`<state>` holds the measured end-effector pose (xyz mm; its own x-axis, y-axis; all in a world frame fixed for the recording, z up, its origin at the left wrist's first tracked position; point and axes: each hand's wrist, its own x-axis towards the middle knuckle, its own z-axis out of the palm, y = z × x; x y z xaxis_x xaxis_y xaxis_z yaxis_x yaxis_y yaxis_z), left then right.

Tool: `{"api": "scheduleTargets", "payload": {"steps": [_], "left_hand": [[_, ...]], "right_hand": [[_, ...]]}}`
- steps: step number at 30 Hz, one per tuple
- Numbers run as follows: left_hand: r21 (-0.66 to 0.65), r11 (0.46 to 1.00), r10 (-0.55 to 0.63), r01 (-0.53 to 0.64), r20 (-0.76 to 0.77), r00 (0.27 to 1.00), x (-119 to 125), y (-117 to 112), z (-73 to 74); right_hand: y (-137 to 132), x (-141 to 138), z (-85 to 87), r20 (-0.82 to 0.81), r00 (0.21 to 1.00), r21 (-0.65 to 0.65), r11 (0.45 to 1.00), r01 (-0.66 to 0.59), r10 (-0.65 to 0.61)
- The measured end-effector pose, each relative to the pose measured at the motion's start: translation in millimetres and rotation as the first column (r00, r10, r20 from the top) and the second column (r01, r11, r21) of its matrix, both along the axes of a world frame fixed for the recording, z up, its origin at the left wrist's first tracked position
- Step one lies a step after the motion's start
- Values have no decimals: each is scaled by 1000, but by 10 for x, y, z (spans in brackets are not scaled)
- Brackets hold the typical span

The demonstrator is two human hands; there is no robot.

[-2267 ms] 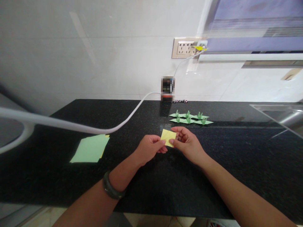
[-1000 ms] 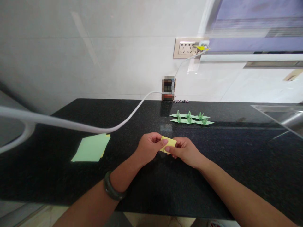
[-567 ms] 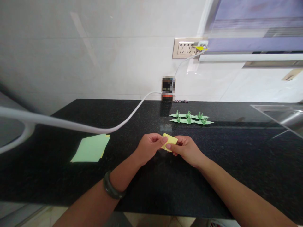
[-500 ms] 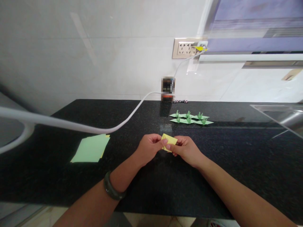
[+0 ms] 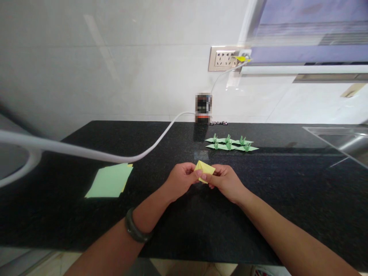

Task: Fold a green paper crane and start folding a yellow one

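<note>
A small folded yellow paper is held above the black counter between both hands. My left hand pinches its left edge with thumb and fingers closed. My right hand pinches its right side, fingers curled under it. A dark band sits on my left wrist. Three green paper cranes stand in a row on the counter just beyond my hands.
A stack of green and yellow paper sheets lies to the left. A white cable crosses the counter toward a small blurred device at the wall. A socket plate is on the wall; a sink edge at right.
The yellow paper has been folded smaller and turned, its top corner now pointing up. Both hands have drawn closer together around it.
</note>
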<state>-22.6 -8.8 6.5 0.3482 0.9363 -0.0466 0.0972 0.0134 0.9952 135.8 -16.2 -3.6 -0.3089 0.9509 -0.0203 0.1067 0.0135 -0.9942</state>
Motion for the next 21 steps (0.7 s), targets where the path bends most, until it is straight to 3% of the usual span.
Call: {"api": "scheduleTargets", "payload": {"steps": [4,11,13,18,21], "left_hand": [[12,1000,-3,3,-15,1000,-10,7,-18],[165,983,-21,76,-314,949,-58,-8,-48],[135,988,-30,73,-295,955,-44,-14,-55],[-95,993,-80,73,-74,994,-2,-24,-43],[-65,996,-61,56,-78,995,-14,-20,-43]], "right_hand": [[-6,2,31,-36,998,-65,996,-56,53],[15,18,38,-53,998,-65,998,24,-27],[26,27,17,-40,997,-55,997,60,-63],[33,28,4,-96,984,-38,988,149,-152],[26,16,20,-105,980,-32,986,164,-167]]}}
